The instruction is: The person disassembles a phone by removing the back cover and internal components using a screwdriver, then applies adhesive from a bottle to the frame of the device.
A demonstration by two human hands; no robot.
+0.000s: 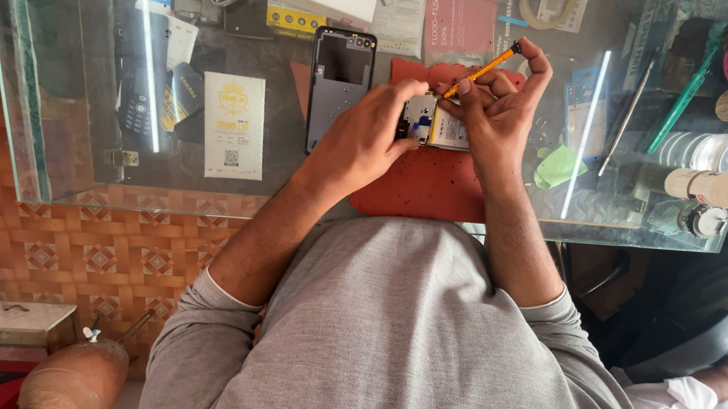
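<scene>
orange screwdriver (487, 67) sits pinched in the closed fingers of the right hand (496, 110), tip down on an opened phone (434, 123). left hand (370, 133) clamps the phone's left edge, hiding much of it. phone lies on a red mat (425, 184) on the glass counter (72, 147); a back cover (339, 85) just left, a white bottle (713, 187) well right.

Under both hands lay a matt red rubbery mat (420, 188) on a glossy, reflective glass counter (72, 156).
</scene>
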